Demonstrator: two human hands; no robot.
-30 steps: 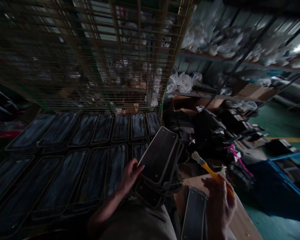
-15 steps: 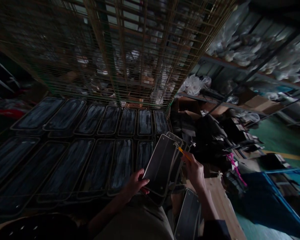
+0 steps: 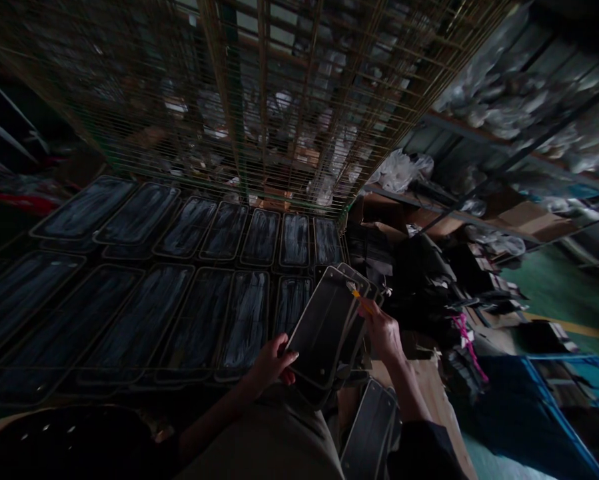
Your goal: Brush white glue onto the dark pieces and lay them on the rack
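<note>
My left hand (image 3: 269,363) grips the lower edge of a stack of dark rounded rectangular panels (image 3: 324,327), tilted up in front of me above my lap. My right hand (image 3: 383,332) is closed round a yellow-handled brush (image 3: 356,294). The bristle end of the brush touches the top right corner of the uppermost panel. Two rows of like panels (image 3: 194,293) streaked with whitish coating lie flat on the surface to the left and ahead.
A tall wire-mesh rack (image 3: 259,107) stands behind the laid-out panels. More dark panels (image 3: 372,433) lean on a wooden board (image 3: 429,393) at my right. Cluttered shelves with bags and cartons (image 3: 479,167) fill the right side; a blue crate (image 3: 569,393) sits on green floor.
My right hand has swung the brush from low on the right up to the top panel's upper corner. The view has shifted slightly; the left hand keeps its hold on the stack.
</note>
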